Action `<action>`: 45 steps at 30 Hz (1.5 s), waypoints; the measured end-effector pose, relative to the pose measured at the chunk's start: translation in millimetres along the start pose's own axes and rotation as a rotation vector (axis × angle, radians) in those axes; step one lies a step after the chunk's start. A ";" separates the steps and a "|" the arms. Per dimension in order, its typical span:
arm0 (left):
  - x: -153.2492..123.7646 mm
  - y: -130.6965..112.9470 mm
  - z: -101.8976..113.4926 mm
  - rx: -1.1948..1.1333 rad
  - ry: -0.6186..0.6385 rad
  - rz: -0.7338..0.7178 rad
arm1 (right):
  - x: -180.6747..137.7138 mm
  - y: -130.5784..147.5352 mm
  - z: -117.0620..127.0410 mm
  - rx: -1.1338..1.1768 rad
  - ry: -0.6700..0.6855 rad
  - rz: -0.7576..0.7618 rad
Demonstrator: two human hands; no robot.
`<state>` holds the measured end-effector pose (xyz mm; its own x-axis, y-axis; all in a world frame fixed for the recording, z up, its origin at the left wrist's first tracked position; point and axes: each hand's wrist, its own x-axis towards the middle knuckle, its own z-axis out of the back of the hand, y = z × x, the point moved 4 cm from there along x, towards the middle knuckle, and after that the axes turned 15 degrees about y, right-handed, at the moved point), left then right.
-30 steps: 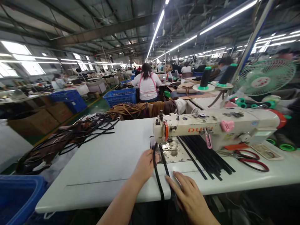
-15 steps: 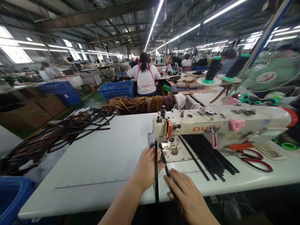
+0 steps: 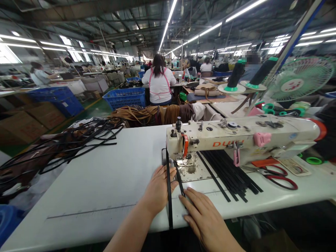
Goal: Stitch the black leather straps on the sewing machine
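Observation:
A narrow black strap (image 3: 180,180) runs from under the presser foot of the sewing machine (image 3: 244,138) toward me. My right hand (image 3: 203,213) closes over its near part, fingers on top and thumb low at the side; the strap disappears beneath it. My left hand (image 3: 157,190) lies palm down just left of the needle area, fingers stretched out and thumb beside the strap. Another black strap length (image 3: 169,199) crosses over the left fingers and reaches the table's front edge. The fingertips at the presser foot are partly covered.
Several cut black straps (image 3: 231,175) lie under the machine arm, with red-handled scissors (image 3: 280,176) to their right. Tangled black cords (image 3: 97,131) cover the left table edge. A fan (image 3: 296,82) and thread cones (image 3: 236,77) stand behind. A co-worker (image 3: 159,82) sits ahead.
The view has shifted slightly, so the table and machine appear further left. Both hands stay near the presser foot, with the right hand still on the strap.

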<state>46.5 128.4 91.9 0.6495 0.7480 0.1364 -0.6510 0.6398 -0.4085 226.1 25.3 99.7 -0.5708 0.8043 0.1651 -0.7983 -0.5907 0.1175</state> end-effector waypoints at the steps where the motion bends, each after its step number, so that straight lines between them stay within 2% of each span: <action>1: -0.2 0.5 -0.6 0.001 0.001 0.002 | 1.7 -2.5 2.1 0.024 -0.013 -0.013; 4: -1.0 1.8 -2.5 0.002 0.009 0.010 | 9.6 -20.9 8.7 0.048 -0.076 -0.118; 8: -1.4 2.2 -4.1 0.008 0.028 0.006 | 23.8 -65.9 18.1 -0.075 -0.107 -0.392; 13: -0.5 1.0 -2.5 0.025 0.041 -0.004 | 40.2 -105.0 27.5 -0.188 0.063 -0.595; 21: 0.4 -1.1 -0.8 0.048 0.034 -0.002 | 49.2 -110.3 19.1 -0.278 0.232 -0.622; 31: 0.6 -0.3 -0.3 0.031 0.065 0.022 | 53.5 -109.3 21.5 -0.315 0.206 -0.632; 34: 1.1 -0.3 -0.3 0.021 0.067 0.027 | 48.7 -111.9 22.7 -0.178 0.149 -0.628; 39: 2.0 -1.1 0.5 0.011 0.053 0.031 | 34.2 -113.6 23.8 0.354 0.076 -0.677; 45: 3.8 -1.3 2.2 0.015 0.047 0.028 | 14.7 -97.8 18.7 1.017 0.148 -0.782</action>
<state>48.9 130.8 94.9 0.6487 0.7566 0.0823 -0.6746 0.6217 -0.3980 299.3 93.6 108.9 -0.0883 0.9179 -0.3869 -0.4617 0.3065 0.8324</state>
